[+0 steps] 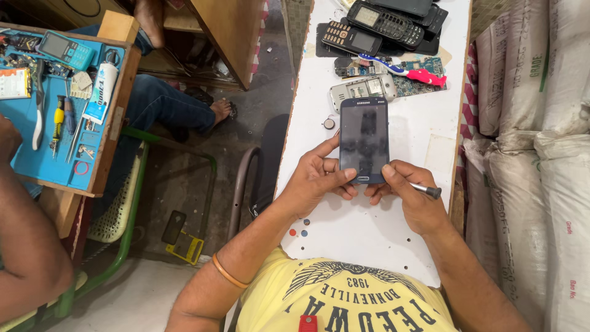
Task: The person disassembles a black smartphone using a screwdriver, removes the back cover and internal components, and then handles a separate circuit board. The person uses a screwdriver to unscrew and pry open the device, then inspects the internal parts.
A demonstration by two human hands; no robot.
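Both hands are working at the near end of the white table (pixel 344 233), closest to the person's yellow shirt. The left hand (pixel 316 178) is gripping the dark smartphone (pixel 364 140) by its lower left edge, fingers curled under and thumb lying on the glass near the bottom. The right hand (pixel 410 195) is closing round a slim metal tool (pixel 425 190), its thumb pressing on the phone's bottom right corner. The phone itself is being held face up just above the table, screen dark, between the two hands.

To do this well, I judge the left hand should be keeping the phone steady and level while the right is working the tool at the bottom edge with light pressure, since the glass could crack or the tool could slip.

Just beyond the phone, a small round part (pixel 329 123) is lying on the table, then an opened silver handset (pixel 362 91), a circuit board (pixel 424 66) and a toothbrush (pixel 402 69). Farthest off, a pile of old keypad phones (pixel 381 24) is sitting at the table's end.

To the left, another person's workbench is carrying a blue tray of tools (pixel 58 117).
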